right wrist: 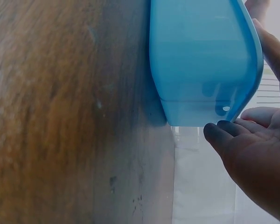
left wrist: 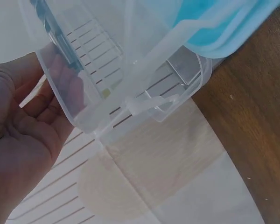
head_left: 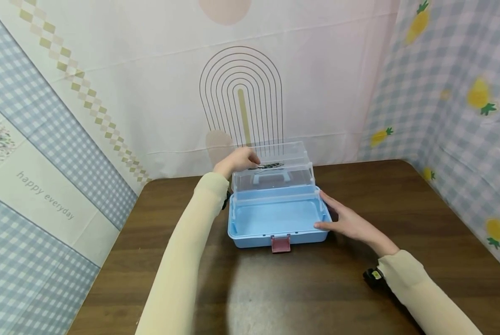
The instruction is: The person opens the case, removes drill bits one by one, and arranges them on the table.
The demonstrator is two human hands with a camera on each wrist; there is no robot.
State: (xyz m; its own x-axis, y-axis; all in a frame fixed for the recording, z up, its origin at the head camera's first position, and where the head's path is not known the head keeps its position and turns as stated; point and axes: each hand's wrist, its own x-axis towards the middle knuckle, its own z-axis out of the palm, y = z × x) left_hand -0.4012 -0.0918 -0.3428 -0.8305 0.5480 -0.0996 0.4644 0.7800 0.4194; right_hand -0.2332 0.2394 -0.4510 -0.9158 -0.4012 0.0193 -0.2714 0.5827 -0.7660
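Where wood table [head_left: 300,288] is sitting: printed cloth [head_left: 325,93] hanging
Left hand [head_left: 239,159]: pinching dark thingy [head_left: 273,165]
Right hand [head_left: 345,223]: gripping blue box [head_left: 277,217]'s end

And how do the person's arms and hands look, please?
The left sleeve and right sleeve are long, plain and pale yellow, ending in cuffs. The left hand and right hand wear no gloves. A black device with a small yellow-green patch sits by the right cuff; a black piece, mostly hidden, shows by the left.
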